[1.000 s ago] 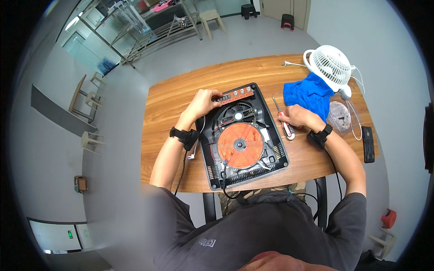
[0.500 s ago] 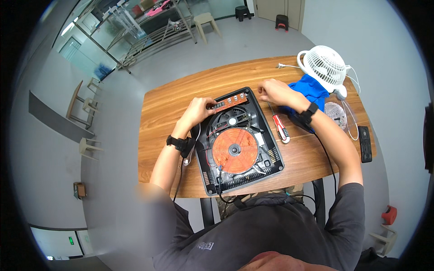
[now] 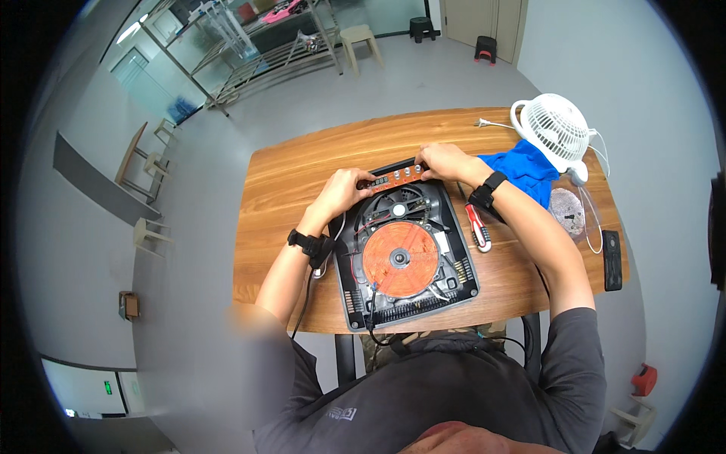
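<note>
A narrow orange-red circuit board, with a small dark display and a row of silvery round parts, is at the far end of an opened black housing. The person's left hand pinches the board's left end between thumb and fingers. The right hand, fingers curled, pinches the board's opposite end at the housing's far right corner. Whether the board sits flush in the housing or slightly raised, one cannot tell.

Inside the housing, just on the near side of the board, is a black cooling fan; nearer still, a round copper-coloured coil takes up the middle. A black cord comes out at the housing's near edge.

Just right of the housing, a red-and-grey screwdriver lies on the wooden table, below the right forearm. Farther right of the housing are a crumpled blue cloth, a round clear container with small dark bits in it, and a long black object. A white fan lies well off the housing's far right corner.
</note>
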Available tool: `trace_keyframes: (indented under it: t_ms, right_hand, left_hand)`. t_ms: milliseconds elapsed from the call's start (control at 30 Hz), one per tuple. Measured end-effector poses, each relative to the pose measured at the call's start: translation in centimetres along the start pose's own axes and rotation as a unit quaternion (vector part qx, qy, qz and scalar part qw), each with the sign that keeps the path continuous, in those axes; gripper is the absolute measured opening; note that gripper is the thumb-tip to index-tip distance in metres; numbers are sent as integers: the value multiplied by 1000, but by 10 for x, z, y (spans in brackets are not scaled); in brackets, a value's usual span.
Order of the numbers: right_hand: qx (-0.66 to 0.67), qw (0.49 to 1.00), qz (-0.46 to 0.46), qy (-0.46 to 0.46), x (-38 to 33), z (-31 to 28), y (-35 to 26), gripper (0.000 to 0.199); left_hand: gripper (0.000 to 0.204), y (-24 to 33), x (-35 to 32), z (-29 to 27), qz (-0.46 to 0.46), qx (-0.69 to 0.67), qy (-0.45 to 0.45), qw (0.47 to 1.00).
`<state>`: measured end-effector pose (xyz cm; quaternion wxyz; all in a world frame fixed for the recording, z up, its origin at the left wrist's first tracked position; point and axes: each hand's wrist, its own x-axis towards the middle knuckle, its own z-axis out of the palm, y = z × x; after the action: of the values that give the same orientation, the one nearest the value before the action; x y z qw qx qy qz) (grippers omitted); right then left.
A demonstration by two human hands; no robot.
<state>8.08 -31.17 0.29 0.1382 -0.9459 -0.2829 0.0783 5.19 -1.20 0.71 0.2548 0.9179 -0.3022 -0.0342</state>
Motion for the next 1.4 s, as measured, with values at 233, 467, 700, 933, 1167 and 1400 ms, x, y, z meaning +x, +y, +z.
trace_keyframes:
  t_ms: [233,467,700,933,1167,1400]
  right_hand:
    - [-11,1000,-8,0,5,5,2,37]
    - [-5,1000,-3,-7,7,3,-2,32]
    - [4,1000,3,-7,5,0,-4,30]
    - [1,1000,-2,-2,5,1,-5,33]
    - [-5,1000,-11,6,8,5,-2,36]
    - [2,1000,-18,16,7,6,0,35]
  left_hand:
    - [46,-27,-32,-29,6,-11,24,1000]
    - [45,-41,-58,-30,-60,13,29,998]
    - [44,-55,-55,-22,-54,55,47,996]
    - [43,-55,-56,-23,-33,32,44,998]
    - [42,-61,-55,-17,-49,8,62,997]
    - [43,-58,-54,-19,-64,-7,57,996]
